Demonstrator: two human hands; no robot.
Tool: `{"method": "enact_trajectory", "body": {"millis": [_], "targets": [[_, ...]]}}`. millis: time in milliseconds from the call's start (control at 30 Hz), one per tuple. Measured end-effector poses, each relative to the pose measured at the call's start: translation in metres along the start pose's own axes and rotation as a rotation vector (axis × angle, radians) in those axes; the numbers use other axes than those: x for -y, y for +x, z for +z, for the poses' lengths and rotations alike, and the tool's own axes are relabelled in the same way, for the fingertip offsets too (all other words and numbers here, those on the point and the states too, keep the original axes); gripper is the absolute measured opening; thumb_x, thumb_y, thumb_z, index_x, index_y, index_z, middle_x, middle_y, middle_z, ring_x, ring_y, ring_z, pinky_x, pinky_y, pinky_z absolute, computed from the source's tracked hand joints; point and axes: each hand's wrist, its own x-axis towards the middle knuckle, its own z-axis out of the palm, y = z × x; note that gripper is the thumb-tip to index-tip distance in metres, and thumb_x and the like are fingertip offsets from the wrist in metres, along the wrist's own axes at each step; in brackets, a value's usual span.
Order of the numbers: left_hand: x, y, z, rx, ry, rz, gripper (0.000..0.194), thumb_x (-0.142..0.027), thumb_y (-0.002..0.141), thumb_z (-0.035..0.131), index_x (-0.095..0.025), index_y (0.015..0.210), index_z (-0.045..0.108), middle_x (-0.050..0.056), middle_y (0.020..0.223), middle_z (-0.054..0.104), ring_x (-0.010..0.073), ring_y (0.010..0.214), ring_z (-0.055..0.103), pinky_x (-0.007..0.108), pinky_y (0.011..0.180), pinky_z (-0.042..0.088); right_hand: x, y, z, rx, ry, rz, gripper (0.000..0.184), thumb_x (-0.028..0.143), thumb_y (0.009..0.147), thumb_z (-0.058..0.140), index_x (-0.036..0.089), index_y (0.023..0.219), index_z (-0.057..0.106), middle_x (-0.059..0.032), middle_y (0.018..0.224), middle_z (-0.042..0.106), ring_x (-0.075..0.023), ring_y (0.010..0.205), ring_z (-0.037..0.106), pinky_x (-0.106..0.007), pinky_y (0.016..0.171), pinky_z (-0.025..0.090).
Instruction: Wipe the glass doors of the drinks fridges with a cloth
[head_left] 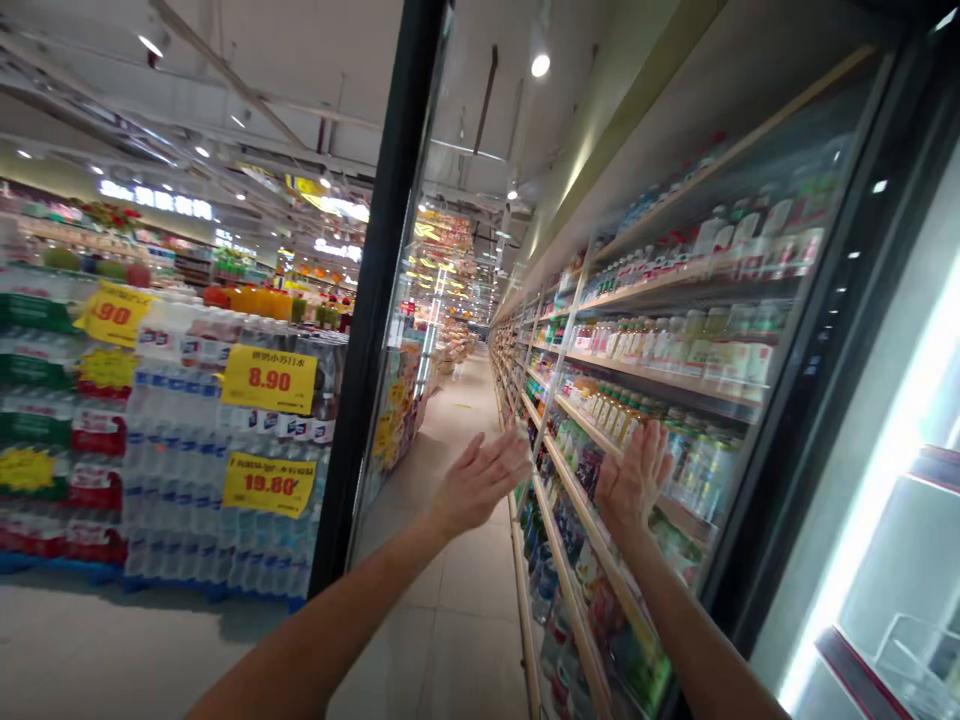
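Note:
My left hand (484, 480) is stretched out ahead of me, its fingers straight and nothing in it. To the right, my right hand (636, 482) is also raised with extended fingers and holds nothing. Both are in front of a large glass door with a black frame (381, 300); whether either palm touches the pane, I cannot tell. Long shelves of bottled drinks (660, 345) show in or through the glass, behind my right hand. The door's other black upright (802, 370) runs along the right.
At the right edge is a lit cooler interior with a bright light strip (832, 590) and a clear plastic holder (911, 650). Stacked packs of bottled water (176, 460) with yellow price signs (270, 380) stand at left on blue pallets. A tiled aisle (457, 400) stretches away.

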Motion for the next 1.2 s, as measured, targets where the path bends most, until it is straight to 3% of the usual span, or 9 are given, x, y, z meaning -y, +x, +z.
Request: {"method": "enact_trajectory", "body": {"millis": [167,367,500,567,733,867,933,1067,1200], "targets": [[0.019,-0.022,-0.020,-0.223,0.084,-0.674,0.039,-0.017,0.081,0.049,-0.022,0.120,0.050,0.010,0.142,0.034,0.0248,0.136,0.020,0.049,0.107,0.021,0.004,0.000,-0.001,-0.011,0.003,0.026,0.062,0.034,0.085,0.036,0.015,0.142,0.018,-0.0170,0.146,0.025,-0.0294,0.136,0.017,-0.058,0.104,0.020],[-0.026,-0.079,-0.010,0.011,-0.103,-0.102,0.036,-0.016,0.084,0.044,-0.027,0.117,0.053,0.001,0.137,0.043,0.0178,0.135,0.024,0.041,0.109,0.021,0.003,0.000,-0.002,-0.009,-0.004,0.029,0.062,0.035,0.085,0.037,0.014,0.140,0.022,-0.0176,0.144,0.028,-0.0296,0.136,0.020,-0.057,0.104,0.022],[-0.008,-0.078,-0.013,-0.085,-0.001,-0.485,0.038,-0.012,0.081,0.047,-0.024,0.116,0.053,0.007,0.139,0.040,0.0223,0.136,0.021,0.047,0.108,0.021,0.004,-0.001,0.001,-0.012,0.009,0.033,0.062,0.034,0.084,0.037,0.014,0.140,0.021,-0.0172,0.145,0.027,-0.0302,0.136,0.020,-0.058,0.103,0.022],[0.000,-0.071,-0.013,-0.128,0.023,-0.518,0.039,-0.010,0.080,0.047,-0.021,0.117,0.052,0.009,0.143,0.034,0.0239,0.136,0.018,0.047,0.108,0.022,0.005,-0.001,0.002,-0.016,0.011,0.034,0.062,0.034,0.084,0.037,0.014,0.141,0.021,-0.0171,0.145,0.027,-0.0302,0.136,0.020,-0.058,0.104,0.021],[0.007,-0.035,-0.009,0.039,-0.044,0.017,0.038,-0.018,0.082,0.048,-0.028,0.119,0.050,0.001,0.139,0.041,0.0159,0.135,0.022,0.038,0.112,0.016,0.004,-0.002,0.003,-0.019,0.027,0.021,0.062,0.032,0.084,0.039,0.014,0.140,0.022,-0.0174,0.145,0.026,-0.0295,0.136,0.019,-0.057,0.105,0.018],[0.021,0.001,-0.010,-0.138,0.059,-0.458,0.036,-0.017,0.083,0.046,-0.022,0.118,0.051,0.008,0.139,0.040,0.0203,0.137,0.017,0.045,0.110,0.019,0.003,-0.001,0.002,-0.019,0.032,0.022,0.061,0.032,0.083,0.039,0.014,0.140,0.023,-0.0172,0.145,0.026,-0.0301,0.136,0.019,-0.057,0.105,0.020],[0.015,0.007,-0.009,-0.152,0.077,-0.410,0.037,-0.015,0.083,0.044,-0.020,0.119,0.049,0.008,0.141,0.036,0.0210,0.137,0.015,0.045,0.109,0.022,0.002,-0.001,0.002,-0.028,0.029,0.017,0.061,0.033,0.083,0.038,0.014,0.140,0.024,-0.0172,0.145,0.028,-0.0302,0.136,0.020,-0.056,0.105,0.020],[-0.002,-0.001,-0.006,0.036,0.054,0.076,0.043,-0.014,0.084,0.043,-0.024,0.126,0.043,0.005,0.143,0.034,0.0155,0.136,0.020,0.039,0.111,0.016,0.000,-0.002,0.001,-0.042,0.019,0.014,0.060,0.034,0.084,0.038,0.013,0.139,0.026,-0.0173,0.144,0.029,-0.0296,0.135,0.022,-0.054,0.106,0.020],[0.022,0.003,-0.014,-0.140,0.065,-0.359,0.037,-0.016,0.083,0.046,-0.024,0.119,0.050,0.007,0.139,0.040,0.0198,0.136,0.018,0.046,0.110,0.016,0.000,-0.002,0.000,-0.046,0.021,0.005,0.060,0.033,0.084,0.037,0.014,0.140,0.024,-0.0166,0.144,0.028,-0.0292,0.135,0.021,-0.055,0.105,0.022]]}}
